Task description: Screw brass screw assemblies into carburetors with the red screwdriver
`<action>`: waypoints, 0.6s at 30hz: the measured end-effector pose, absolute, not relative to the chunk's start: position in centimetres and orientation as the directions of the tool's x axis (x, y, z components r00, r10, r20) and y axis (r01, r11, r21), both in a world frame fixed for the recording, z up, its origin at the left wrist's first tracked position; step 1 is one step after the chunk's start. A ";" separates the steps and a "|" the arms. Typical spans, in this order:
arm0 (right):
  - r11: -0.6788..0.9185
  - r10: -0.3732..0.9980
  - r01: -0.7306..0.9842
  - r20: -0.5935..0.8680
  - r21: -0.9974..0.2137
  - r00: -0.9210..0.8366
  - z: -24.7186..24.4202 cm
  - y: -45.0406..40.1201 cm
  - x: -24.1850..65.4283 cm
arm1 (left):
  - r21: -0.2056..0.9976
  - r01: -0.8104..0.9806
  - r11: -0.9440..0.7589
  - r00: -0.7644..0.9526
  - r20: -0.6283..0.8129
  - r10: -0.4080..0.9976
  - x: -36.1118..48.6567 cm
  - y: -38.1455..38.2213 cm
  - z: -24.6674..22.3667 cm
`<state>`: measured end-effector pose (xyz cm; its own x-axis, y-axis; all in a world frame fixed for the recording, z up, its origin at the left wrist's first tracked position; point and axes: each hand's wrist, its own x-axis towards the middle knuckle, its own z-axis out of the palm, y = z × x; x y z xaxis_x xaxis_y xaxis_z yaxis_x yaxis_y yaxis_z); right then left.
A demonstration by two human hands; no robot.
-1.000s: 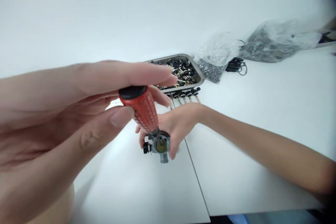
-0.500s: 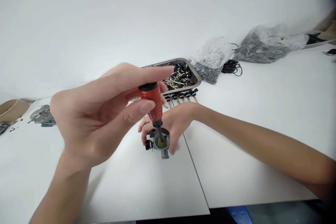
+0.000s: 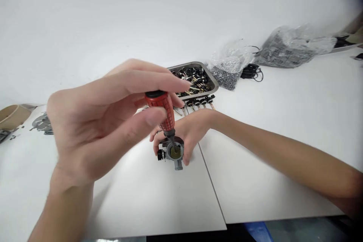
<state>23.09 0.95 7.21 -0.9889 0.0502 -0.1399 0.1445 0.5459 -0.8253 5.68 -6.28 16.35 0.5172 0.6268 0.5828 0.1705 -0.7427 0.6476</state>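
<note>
My left hand point(image 3: 104, 121) is closed around a screwdriver point(image 3: 168, 115) with a red handle and black cap, its thumb and fingers on the grip. The shaft points down into the round bore of a small grey carburetor point(image 3: 178, 163), the tip at the brass-coloured disc point(image 3: 176, 153) inside. My right hand point(image 3: 194, 130) grips the carburetor on the white table, fingers on its left side and thumb on its right. A black knob point(image 3: 160, 154) sticks out at the carburetor's left. Part of the right-hand fingers is hidden behind the carburetor.
Behind my hands stands a metal tray point(image 3: 214, 90) of black-headed brass screws, with several more screws point(image 3: 203, 102) lined up before it. Plastic bags of small parts point(image 3: 227, 77) and black cables point(image 3: 251, 72) lie right. Another carburetor point(image 3: 42, 123) and a beige container point(image 3: 17, 117) are left.
My left hand has shifted slightly left, and the screwdriver's handle leans and has turned a little. The tip stays at the disc. My right hand and the carburetor are almost unmoved.
</note>
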 end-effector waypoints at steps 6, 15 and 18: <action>0.538 0.058 0.140 -0.130 -0.831 -0.990 7.3 0.9 23.1 | 0.652 0.119 -0.749 0.433 0.645 0.630 6.0 -6.0 15.5; 0.541 0.059 0.167 -0.161 -0.825 -0.985 7.1 0.9 23.1 | 0.689 0.169 -0.705 0.463 0.576 0.674 5.8 -6.3 16.0; 0.533 0.049 0.160 -0.158 -0.831 -0.986 7.1 0.9 23.1 | 0.641 0.173 -0.748 0.375 0.659 0.652 5.8 -6.2 15.6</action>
